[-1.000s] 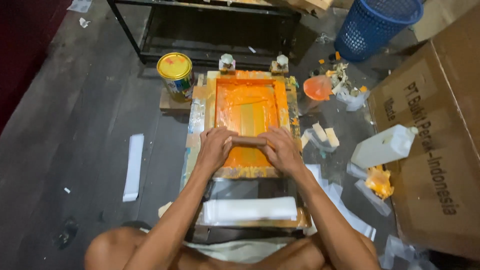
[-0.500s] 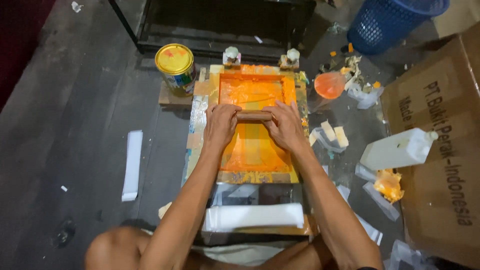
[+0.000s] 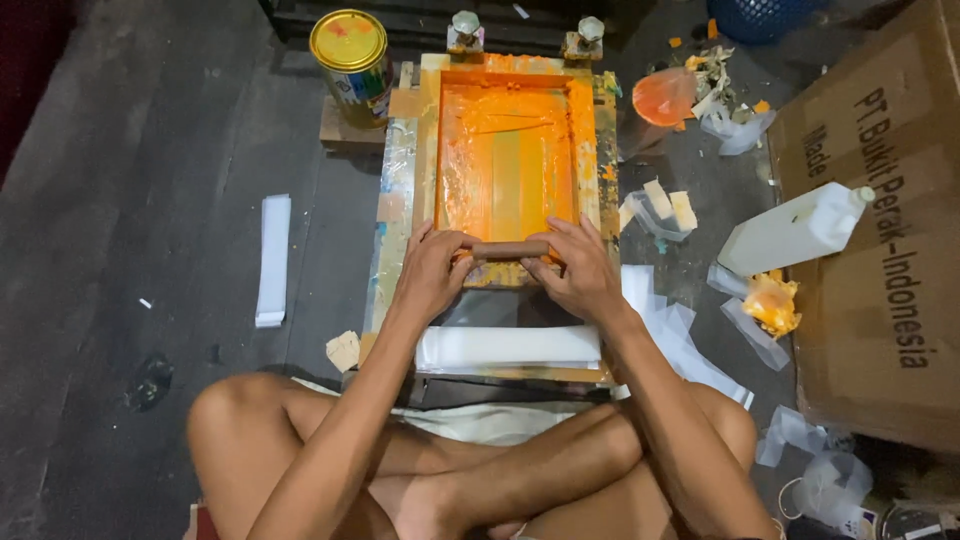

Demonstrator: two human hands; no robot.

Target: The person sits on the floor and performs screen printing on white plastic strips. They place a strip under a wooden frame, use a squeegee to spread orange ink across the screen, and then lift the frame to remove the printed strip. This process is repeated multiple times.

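Two hands [image 3: 505, 275] grip wooden squeegee [image 3: 510, 249].

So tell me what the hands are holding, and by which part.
Both hands grip one squeegee by its wooden handle: left hand at its left end, right hand at its right, over the orange screen frame.

Seen from above, a seated cross-legged person's left hand [image 3: 432, 272] and right hand [image 3: 574, 268] grip a squeegee [image 3: 510, 250] at the near end of an orange-inked screen frame [image 3: 508, 160]. A paint can [image 3: 352, 62] stands beside it.
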